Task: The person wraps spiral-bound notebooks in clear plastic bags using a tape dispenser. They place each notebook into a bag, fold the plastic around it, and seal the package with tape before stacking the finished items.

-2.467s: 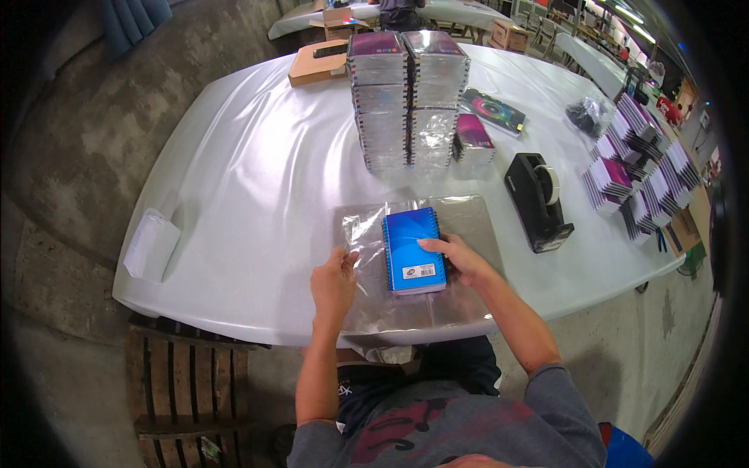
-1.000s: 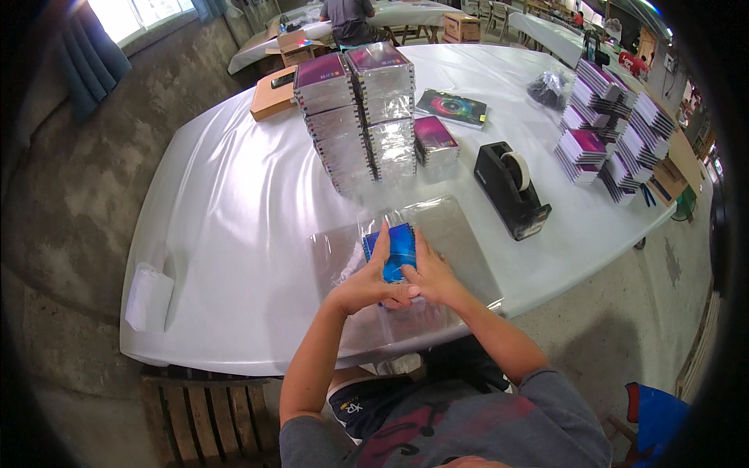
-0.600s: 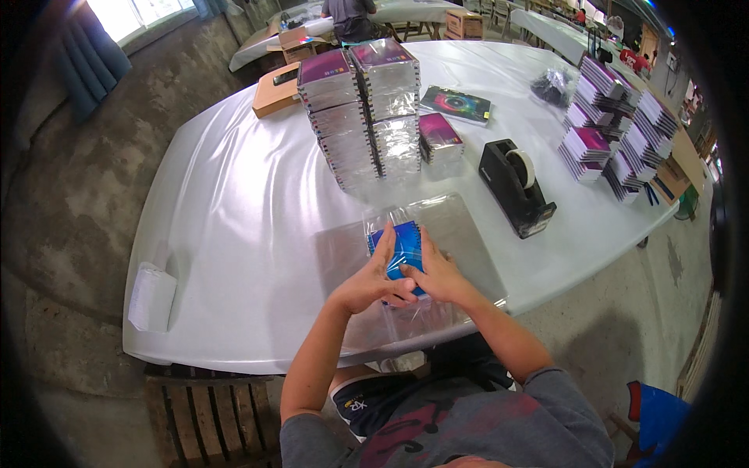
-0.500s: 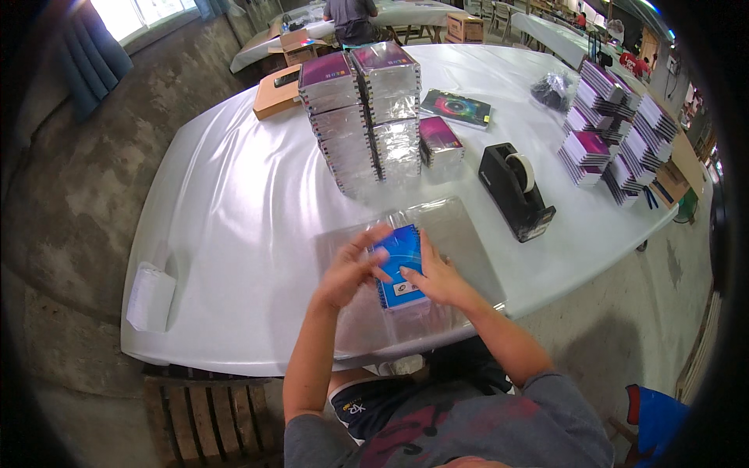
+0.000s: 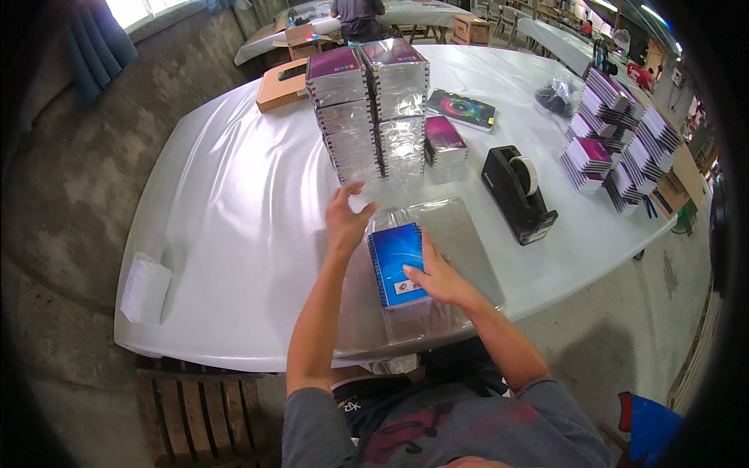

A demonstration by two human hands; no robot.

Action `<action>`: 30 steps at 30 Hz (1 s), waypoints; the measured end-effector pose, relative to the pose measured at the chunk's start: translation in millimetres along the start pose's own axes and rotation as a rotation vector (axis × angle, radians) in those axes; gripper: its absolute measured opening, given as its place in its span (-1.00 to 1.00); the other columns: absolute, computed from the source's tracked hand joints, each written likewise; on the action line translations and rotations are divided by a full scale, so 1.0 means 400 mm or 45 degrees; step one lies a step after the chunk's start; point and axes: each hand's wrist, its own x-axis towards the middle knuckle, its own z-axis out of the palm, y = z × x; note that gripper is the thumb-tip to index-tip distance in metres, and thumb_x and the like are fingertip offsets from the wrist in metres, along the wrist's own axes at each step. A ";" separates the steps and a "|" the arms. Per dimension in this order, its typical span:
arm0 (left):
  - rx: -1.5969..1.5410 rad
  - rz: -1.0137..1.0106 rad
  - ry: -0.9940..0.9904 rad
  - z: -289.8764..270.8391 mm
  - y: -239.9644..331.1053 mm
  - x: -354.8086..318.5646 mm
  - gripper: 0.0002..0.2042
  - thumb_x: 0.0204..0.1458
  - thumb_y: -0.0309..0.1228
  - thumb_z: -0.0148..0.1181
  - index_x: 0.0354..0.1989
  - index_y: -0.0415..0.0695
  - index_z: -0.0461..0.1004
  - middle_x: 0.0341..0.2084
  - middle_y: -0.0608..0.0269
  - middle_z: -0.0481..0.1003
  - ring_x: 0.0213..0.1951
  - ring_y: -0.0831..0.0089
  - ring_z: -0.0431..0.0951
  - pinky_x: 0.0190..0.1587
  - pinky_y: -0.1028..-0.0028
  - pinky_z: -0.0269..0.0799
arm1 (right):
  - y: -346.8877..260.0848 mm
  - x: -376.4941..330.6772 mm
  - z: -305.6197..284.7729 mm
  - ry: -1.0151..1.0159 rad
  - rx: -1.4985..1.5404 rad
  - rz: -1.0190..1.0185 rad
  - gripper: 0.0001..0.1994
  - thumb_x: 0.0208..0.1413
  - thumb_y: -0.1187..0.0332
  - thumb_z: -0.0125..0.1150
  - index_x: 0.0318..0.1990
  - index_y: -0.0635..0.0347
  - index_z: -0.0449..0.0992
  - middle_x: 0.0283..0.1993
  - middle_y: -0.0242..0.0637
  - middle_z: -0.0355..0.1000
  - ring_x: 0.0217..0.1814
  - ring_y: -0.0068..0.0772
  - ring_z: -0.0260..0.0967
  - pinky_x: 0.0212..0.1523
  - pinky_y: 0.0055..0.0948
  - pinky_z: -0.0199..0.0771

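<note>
Bagging step judged in hand: blue notebook [image 5: 398, 264] pressed flat on clear plastic sleeves [image 5: 460, 234] at near table [image 5: 234, 203] edge by right hand [image 5: 437, 274], fingers spread, nothing clasped. Left hand [image 5: 347, 218] lifted open, empty. Next needed, likely: sleeve mouth opened.

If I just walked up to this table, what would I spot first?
Probably the bright blue spiral notebook lying in clear plastic wrap at the near edge, with the right hand pressing on it and the left hand open just beside it. Behind it stand two tall stacks of wrapped notebooks, and a black tape dispenser sits to the right.
</note>
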 end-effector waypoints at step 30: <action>0.126 0.092 -0.810 -0.127 0.157 -0.192 -0.47 -0.11 -0.18 0.31 0.04 -0.19 0.45 0.12 0.17 0.38 0.11 0.11 0.39 0.14 0.27 0.29 | 0.121 -0.257 0.061 0.601 -0.379 0.085 -0.33 0.13 0.29 0.07 0.33 0.34 -0.05 0.34 0.23 -0.02 0.36 0.17 0.01 0.32 -0.07 0.01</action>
